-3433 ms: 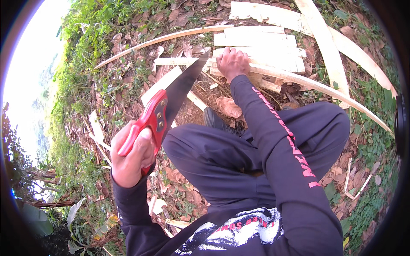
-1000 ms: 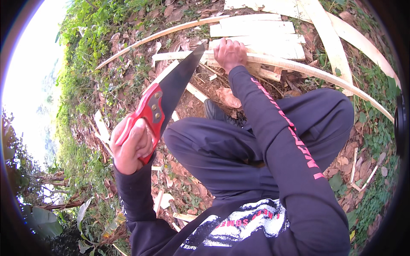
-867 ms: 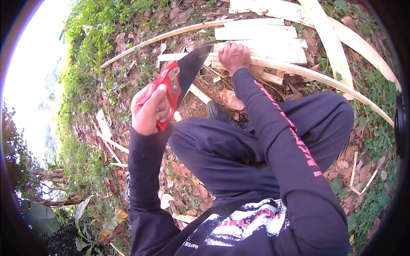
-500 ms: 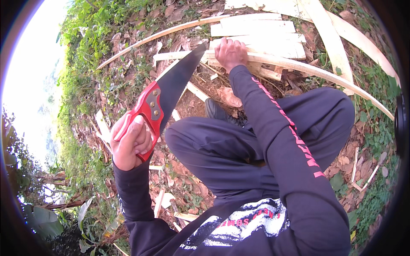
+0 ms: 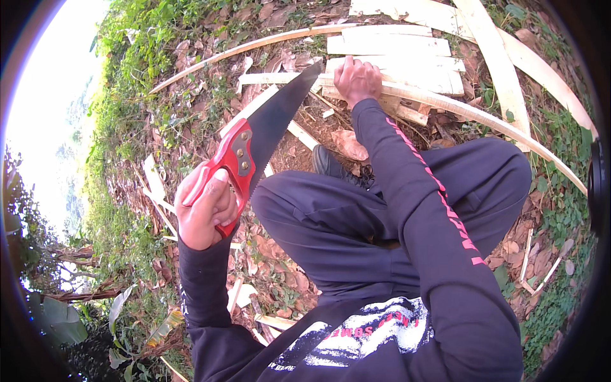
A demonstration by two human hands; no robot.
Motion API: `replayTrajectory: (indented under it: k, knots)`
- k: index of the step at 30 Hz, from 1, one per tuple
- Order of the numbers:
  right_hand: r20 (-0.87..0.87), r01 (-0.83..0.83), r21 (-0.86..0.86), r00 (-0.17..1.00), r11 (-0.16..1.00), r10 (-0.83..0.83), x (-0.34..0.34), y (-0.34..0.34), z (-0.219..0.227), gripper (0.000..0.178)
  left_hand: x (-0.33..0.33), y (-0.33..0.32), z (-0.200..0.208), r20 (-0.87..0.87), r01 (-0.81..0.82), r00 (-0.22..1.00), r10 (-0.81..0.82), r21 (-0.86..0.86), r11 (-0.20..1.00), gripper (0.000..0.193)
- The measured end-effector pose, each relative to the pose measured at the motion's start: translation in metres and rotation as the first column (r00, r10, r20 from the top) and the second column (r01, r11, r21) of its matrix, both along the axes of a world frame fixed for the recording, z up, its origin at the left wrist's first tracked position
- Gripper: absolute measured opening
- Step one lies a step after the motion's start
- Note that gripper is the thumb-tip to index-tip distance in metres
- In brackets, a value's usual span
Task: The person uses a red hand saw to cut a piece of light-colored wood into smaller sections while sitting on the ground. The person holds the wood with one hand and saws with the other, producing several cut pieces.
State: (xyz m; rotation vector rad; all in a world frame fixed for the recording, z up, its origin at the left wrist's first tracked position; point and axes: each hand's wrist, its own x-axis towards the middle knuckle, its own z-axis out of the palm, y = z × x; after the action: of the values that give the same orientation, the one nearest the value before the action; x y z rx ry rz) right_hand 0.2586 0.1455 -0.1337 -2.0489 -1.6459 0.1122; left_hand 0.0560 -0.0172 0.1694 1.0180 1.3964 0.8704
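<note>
I have the left hand wrapped firmly around the red handle of a handsaw, the fingers passing through the grip. I count 3 rivets on the grey plate where handle meets blade. The dark blade slants up and away to the right, toothed edge toward the knees, and near its tip it crosses a long, narrow wooden strip. From above I cannot tell whether the teeth bite into the wood.

The right hand is narrow, closed over that strip just right of the blade tip, knuckles up and fingers folded down. The strip runs past both sides of the hand: a short end sticks out to the left beyond the blade, and the long part sweeps down to the right, beyond the right knee.

Behind the right hand I see short pale boards laid side by side. At the upper right, 2 long planks cross, the nearer-looking plank lying over the other. A thin batten curves across the leaves at the upper left. A pale board lies along the blade's left side. Below the strip I make out a dark shoe beside a large dry leaf.
</note>
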Motion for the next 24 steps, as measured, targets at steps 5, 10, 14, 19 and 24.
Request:
replayTrajectory:
  k: [5, 10, 14, 19, 24]
  knots:
    - [0.025, -0.004, 0.093, 1.000, 0.996, 0.002, -0.027, 0.008, 0.033, 0.029, -0.017, 0.033, -0.032, 0.077, -0.040, 0.996, 0.035, 0.073, 0.997, 0.011]
    - [0.066, 0.039, 0.031, 0.997, 0.999, -0.041, -0.046, -0.004, 0.033, 0.029, -0.036, 0.027, -0.013, 0.108, -0.030, 0.993, 0.036, -0.053, 0.998, 0.008]
    - [0.059, 0.049, -0.041, 0.997, 0.998, -0.047, -0.047, -0.003, 0.035, 0.032, -0.061, -0.002, 0.012, 0.095, -0.017, 0.995, 0.022, -0.048, 0.999, 0.008]
    - [0.093, 0.012, 0.046, 0.996, 0.999, -0.016, -0.049, -0.006, 0.018, 0.034, -0.057, -0.012, 0.004, 0.083, 0.006, 0.997, -0.003, -0.038, 0.999, 0.013]
    - [0.055, 0.015, -0.078, 0.998, 0.997, -0.010, -0.061, 0.003, 0.056, 0.036, -0.052, 0.007, -0.031, -0.198, 0.046, 0.980, -0.006, 0.198, 0.979, 0.014]
